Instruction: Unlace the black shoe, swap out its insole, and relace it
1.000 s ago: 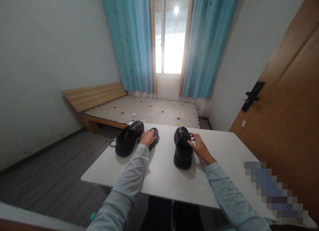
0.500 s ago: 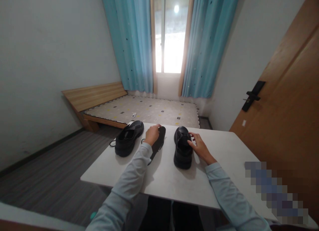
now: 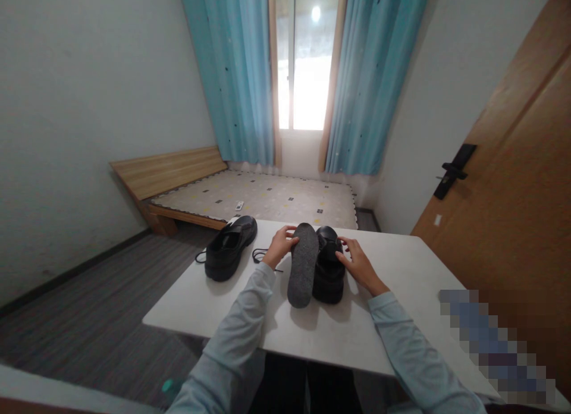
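Observation:
Two black shoes stand on a white table. My left hand holds a grey felt insole by its far end, lifted off the table and hanging beside the right-hand shoe. My right hand rests on the right side of that shoe, fingers on its collar. The left-hand shoe sits apart at the table's far left, with a loose black lace lying near it.
Beyond the table is a low wooden bed with a patterned mattress. Blue curtains frame a bright window. A wooden door with a black handle is on the right. Dark floor lies to the left.
My left hand picked the insole up from beside the left-hand shoe and carried it rightward, turning its grey face toward me beside the right-hand shoe. My right hand stayed on that shoe.

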Motion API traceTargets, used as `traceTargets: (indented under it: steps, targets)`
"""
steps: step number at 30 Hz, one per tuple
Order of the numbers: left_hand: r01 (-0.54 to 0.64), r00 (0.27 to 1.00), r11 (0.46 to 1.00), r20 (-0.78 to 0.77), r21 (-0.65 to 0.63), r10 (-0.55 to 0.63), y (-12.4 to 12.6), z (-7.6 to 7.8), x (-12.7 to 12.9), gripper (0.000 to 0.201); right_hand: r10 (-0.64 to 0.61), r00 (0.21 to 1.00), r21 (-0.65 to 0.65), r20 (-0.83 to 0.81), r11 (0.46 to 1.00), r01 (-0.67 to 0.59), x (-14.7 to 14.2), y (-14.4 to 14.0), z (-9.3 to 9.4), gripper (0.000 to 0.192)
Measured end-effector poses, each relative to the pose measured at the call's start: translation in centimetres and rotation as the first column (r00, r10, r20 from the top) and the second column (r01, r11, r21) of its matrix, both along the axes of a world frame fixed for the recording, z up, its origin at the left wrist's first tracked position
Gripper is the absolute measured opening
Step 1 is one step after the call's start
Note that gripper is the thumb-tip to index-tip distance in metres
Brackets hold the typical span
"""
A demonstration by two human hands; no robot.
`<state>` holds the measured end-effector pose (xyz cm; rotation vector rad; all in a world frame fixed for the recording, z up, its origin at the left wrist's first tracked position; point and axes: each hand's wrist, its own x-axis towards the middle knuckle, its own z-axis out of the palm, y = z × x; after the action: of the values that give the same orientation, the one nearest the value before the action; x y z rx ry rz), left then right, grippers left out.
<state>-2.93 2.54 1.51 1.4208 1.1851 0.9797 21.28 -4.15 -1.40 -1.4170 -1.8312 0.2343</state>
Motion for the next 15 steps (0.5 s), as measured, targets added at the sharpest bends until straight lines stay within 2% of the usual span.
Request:
traceTargets:
  steps: [3,6,11,15]
  targets:
    - [0.016,0.999,0.995,0.029,-0.101,-0.013,-0.3,-1.2,0.3,0.045,-0.002,1.000,-0.007,-0.008,1.000,0.002,-0.1,-0.1,0.1,0.044]
    - [0.094,0.995,0.984,0.034,-0.148,-0.090,-0.6,-1.9,0.2,0.052,0.002,1.000,-0.003,-0.016,1.000,-0.002,-0.2,-0.2,0.2,0.044]
    - [0.236,0.964,0.967,-0.102,-0.094,-0.246,-0.6,-2.3,-0.2,0.072,0.059,0.998,0.046,-0.029,0.997,-0.057,-0.5,-0.4,0.6,0.041]
    - [0.308,0.907,0.951,-0.301,-0.001,-0.294,-0.5,-2.7,-0.2,0.071,0.155,0.988,0.090,-0.021,0.984,-0.153,-0.8,-0.5,1.0,0.036]
